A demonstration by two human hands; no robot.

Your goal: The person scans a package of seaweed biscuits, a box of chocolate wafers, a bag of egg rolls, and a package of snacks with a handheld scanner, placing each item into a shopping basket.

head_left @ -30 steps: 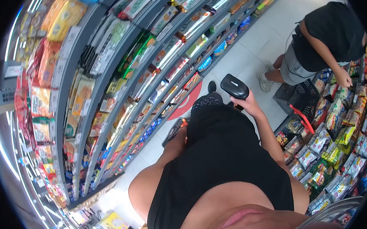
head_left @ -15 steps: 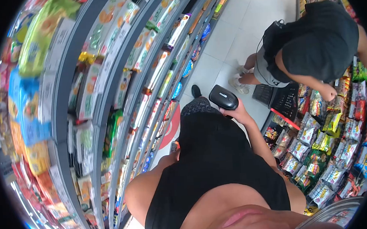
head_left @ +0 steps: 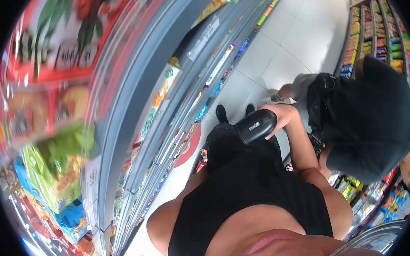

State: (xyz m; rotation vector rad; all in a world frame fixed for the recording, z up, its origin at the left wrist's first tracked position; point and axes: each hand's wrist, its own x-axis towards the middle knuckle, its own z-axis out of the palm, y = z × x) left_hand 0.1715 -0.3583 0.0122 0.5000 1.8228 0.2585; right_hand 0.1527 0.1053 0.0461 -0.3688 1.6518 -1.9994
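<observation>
Shop aisle, pale tiled floor (head_left: 280,64) running away from you, and tall shelves (head_left: 133,85) packed with snack packets crowding your left side, a green packet (head_left: 58,159) blurred up close.

Now to your right hand (head_left: 284,115): the fingers (head_left: 272,108) are curled shut around the black scanner (head_left: 257,126), gripping it from the far side, and its handle is hidden under them. The scanner's rounded head sits out in front of your waist, label side up, tilted and pointing towards the left-hand shelves, above your dark shorts and not touching any packet. Your right forearm runs straight up from the elbow to it.

Your left hand is tucked behind your black top. I can't see it, so I can't tell you what those fingers are doing; only the bare left arm (head_left: 172,208) shows, hanging down beside the shelves.

Further out, your two black shoes (head_left: 221,113) stand on the tiles beside a red mark on the floor (head_left: 189,145). Just beside your right arm, another person in a dark top (head_left: 367,119) is bent over, close to the racks of bright packets (head_left: 376,31) on the right.
</observation>
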